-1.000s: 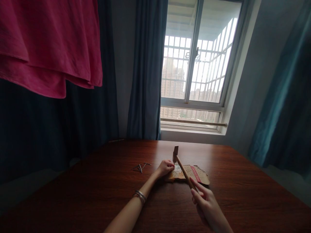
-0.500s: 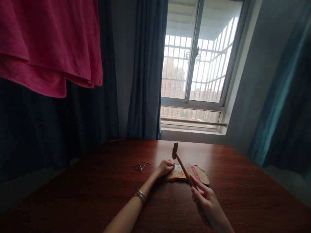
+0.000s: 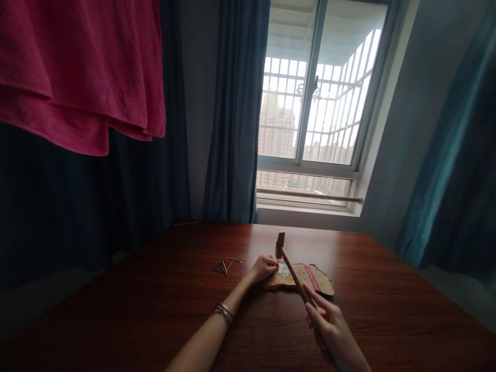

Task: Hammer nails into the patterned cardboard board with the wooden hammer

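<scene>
The spotted board (image 3: 304, 275) lay flat on the brown counter (image 3: 155, 310). At the board's left end, the left hand (image 3: 264, 267) had its fingers pinched on a thin nail (image 3: 278, 261). The right hand (image 3: 329, 323), near the front of the board, had its fingers wrapped around the handle of a hammer (image 3: 292, 269). The hammer's head was over the board's left end, but it was too small to tell if it touched the nail. More nails (image 3: 223, 268) lay in a little pile left of the board.
</scene>
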The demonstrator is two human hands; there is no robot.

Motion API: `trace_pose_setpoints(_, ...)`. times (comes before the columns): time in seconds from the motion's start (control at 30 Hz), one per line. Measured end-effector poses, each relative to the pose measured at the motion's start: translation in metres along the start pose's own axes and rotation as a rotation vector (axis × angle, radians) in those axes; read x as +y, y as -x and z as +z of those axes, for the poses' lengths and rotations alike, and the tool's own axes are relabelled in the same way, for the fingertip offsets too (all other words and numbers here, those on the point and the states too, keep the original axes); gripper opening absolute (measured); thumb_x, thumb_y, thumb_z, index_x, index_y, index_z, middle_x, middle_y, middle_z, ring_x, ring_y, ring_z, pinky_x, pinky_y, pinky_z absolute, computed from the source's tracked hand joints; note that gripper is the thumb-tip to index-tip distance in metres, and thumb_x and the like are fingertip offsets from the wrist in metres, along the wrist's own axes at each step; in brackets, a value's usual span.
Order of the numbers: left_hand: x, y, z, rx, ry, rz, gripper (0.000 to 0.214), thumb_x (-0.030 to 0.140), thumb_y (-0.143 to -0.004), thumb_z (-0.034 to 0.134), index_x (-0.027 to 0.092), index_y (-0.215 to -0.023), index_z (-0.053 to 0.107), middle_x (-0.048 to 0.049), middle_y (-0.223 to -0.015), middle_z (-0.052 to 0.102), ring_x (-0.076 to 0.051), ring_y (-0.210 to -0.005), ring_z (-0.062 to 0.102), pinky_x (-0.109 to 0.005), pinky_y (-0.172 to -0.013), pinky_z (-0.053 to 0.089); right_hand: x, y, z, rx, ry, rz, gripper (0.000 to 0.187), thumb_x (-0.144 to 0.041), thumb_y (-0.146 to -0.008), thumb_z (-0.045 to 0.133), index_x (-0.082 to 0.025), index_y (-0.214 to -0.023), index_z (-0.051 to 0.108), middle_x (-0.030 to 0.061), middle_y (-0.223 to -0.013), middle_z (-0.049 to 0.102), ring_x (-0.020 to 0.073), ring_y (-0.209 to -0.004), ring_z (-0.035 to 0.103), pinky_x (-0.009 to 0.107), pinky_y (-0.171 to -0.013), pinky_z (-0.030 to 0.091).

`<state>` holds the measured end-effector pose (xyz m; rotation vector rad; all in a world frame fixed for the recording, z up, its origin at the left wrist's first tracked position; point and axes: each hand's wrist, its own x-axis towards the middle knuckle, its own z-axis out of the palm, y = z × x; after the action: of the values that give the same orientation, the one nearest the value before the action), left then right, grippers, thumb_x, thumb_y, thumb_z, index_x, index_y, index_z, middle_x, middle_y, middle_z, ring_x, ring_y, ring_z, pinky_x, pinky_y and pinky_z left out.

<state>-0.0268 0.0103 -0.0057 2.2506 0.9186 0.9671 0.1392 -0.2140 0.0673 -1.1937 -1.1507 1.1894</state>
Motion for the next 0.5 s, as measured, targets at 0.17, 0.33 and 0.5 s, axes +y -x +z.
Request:
trace_pose_setpoints(0.17, 0.001, -0.001, 0.0, -0.002, -0.022, -0.024, 0.022, 0.024, -0.074, 0.054, 0.012, -0.066, 0.07, -0.0031, -0.069, 0.059, -0.011, -0.063, 0.05, -0.02, -0.058, 0.035, -0.005, 0.001, 0.004, 0.004, -0.024, 0.014, 0.067, -0.046, -0.077, 0.055, -0.013, -0.132, 0.035, -0.0069, -0.054, 0.045, 0.0005, -0.029, 0.026, 0.014, -0.026, 0.018)
trace_pose_setpoints(0.33, -0.002, -0.001, 0.002, -0.018, -0.044, -0.058, 0.023, 0.026, -0.074, 0.053, 0.013, -0.07, 0.071, -0.0031, -0.071, 0.059, -0.011, -0.064, 0.05, -0.02, -0.058, 0.035, 0.003, -0.002, 0.003, 0.011, -0.049, 0.019, 0.073, -0.05, -0.072, 0.059, -0.013, -0.131, 0.038, -0.0087, -0.051, 0.042, 0.0003, -0.029, 0.026, 0.014, -0.028, 0.019)
trace_pose_setpoints(0.5, -0.005, -0.001, 0.002, -0.012, -0.046, -0.049, 0.023, 0.027, -0.074, 0.053, 0.013, -0.073, 0.072, -0.0029, -0.071, 0.06, -0.011, -0.063, 0.051, -0.019, -0.057, 0.035, 0.008, -0.002, -0.001, -0.002, -0.098, 0.019, 0.073, -0.05, -0.069, 0.063, -0.014, -0.129, 0.041, -0.008, -0.05, 0.044, 0.0001, -0.03, 0.025, 0.014, -0.028, 0.017)
